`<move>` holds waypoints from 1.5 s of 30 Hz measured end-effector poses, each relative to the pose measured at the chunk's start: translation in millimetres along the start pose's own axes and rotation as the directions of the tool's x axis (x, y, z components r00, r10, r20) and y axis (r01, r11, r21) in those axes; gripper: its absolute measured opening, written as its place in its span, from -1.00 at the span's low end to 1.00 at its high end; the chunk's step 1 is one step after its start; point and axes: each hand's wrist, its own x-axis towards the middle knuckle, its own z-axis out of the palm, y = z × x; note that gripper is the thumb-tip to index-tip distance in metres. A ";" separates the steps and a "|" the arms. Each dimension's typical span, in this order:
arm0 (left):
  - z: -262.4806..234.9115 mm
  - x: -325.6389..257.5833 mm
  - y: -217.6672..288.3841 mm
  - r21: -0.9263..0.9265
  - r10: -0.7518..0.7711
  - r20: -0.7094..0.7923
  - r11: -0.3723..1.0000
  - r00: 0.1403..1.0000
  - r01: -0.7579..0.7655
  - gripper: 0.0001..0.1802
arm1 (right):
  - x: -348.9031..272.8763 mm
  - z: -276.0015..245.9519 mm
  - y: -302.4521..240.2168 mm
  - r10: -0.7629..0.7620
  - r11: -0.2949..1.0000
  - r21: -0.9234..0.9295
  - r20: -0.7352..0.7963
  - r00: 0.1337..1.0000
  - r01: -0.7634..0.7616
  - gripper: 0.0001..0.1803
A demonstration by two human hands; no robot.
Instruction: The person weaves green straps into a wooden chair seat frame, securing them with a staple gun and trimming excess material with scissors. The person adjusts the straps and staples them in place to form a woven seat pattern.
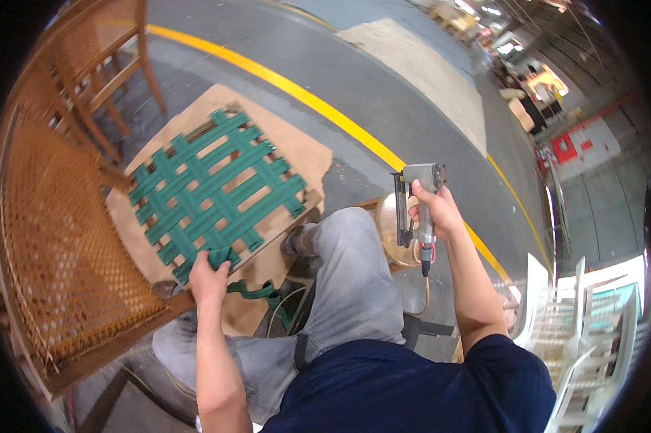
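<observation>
Head view: a cane chair (69, 231) crowds a green-webbed frame (210, 184) lying diagonally over a brown sheet (301, 142), the left grip (210, 280) clamped on green webbing (225, 255) at its near edge, the right grip (441, 209) wrapped around a staple gun (420, 173), nose leftward, handle's long axis running fore-and-aft.

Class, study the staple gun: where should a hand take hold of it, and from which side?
Best by its handle, probably from the right, as the right hand does: it is a slim column, with the black magazine on its left.
</observation>
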 end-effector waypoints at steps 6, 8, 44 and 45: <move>8.7 -4.0 6.6 0.178 -0.035 -0.058 0.983 0.998 0.045 -0.42 | 37.4 -46.0 98.3 0.296 0.901 0.331 0.009 0.955 -0.282 -0.39; 9.4 -4.7 6.7 0.175 0.006 -0.068 0.985 0.998 0.006 -0.43 | 55.1 -48.0 126.5 0.368 0.837 0.396 0.104 0.924 -0.378 -0.44; -14.6 10.4 -12.6 -0.779 -0.229 0.369 0.452 0.901 0.434 -0.67 | -7.4 -58.0 125.8 -0.210 0.956 -0.189 0.084 0.974 0.222 -0.43; -14.9 11.5 -10.1 -0.800 -0.198 0.350 0.445 0.915 0.402 -0.67 | -6.4 -33.9 105.1 -0.166 0.932 -0.292 0.183 0.969 0.215 -0.42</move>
